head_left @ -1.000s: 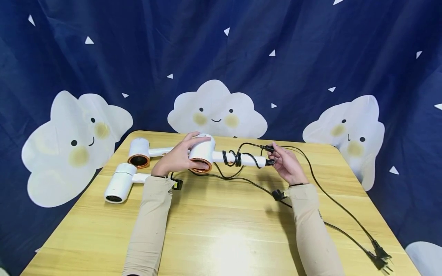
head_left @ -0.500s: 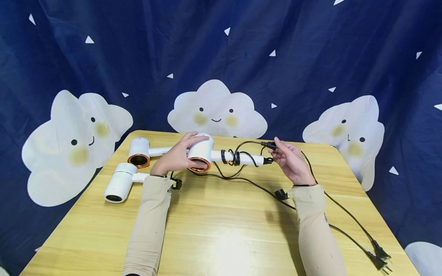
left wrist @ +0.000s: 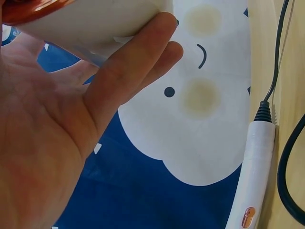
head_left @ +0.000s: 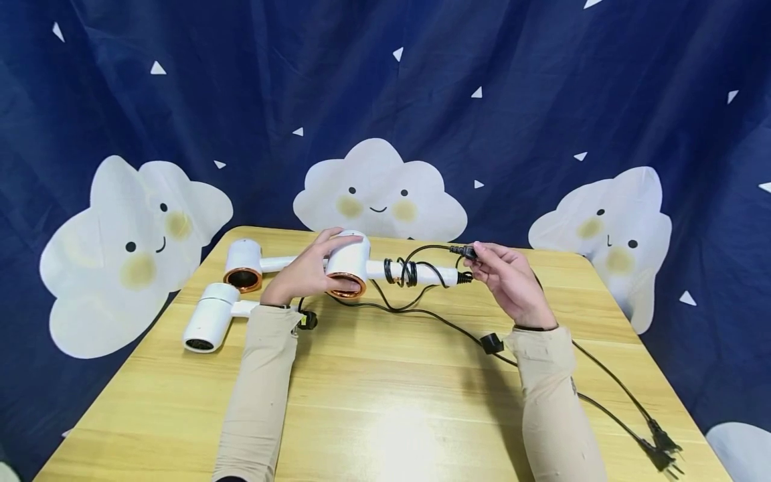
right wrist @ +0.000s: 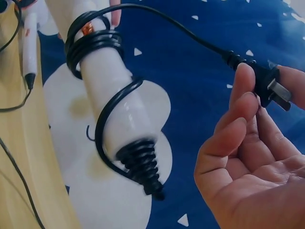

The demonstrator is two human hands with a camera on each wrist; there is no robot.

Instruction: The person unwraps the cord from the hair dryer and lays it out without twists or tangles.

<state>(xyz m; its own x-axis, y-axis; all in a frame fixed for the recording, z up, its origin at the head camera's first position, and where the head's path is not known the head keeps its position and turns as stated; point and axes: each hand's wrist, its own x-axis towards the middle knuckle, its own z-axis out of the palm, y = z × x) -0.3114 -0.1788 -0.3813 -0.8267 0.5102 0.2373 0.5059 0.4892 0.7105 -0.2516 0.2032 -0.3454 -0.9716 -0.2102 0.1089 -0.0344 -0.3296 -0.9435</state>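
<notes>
Blue cloud-print curtain (head_left: 385,87) behind wooden bench (head_left: 361,402). Right hand (head_left: 512,284), fingers pinching the plug (head_left: 465,252), shifts slightly rightward; cord (head_left: 412,273) still coils round the handle (head_left: 377,269): little progress, I judge. Left hand (head_left: 304,271) grips the white hair dryer (head_left: 354,258), frame centre.

Right grip (right wrist: 255,174) pinches plug (right wrist: 265,82); cord (right wrist: 97,44) loops round white handle (right wrist: 106,78).

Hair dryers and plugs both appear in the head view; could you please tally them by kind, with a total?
Hair dryers: 3, one in the left hand, two on the table
Plugs: 3, one in the right hand, two on the table
Total: 6
</notes>
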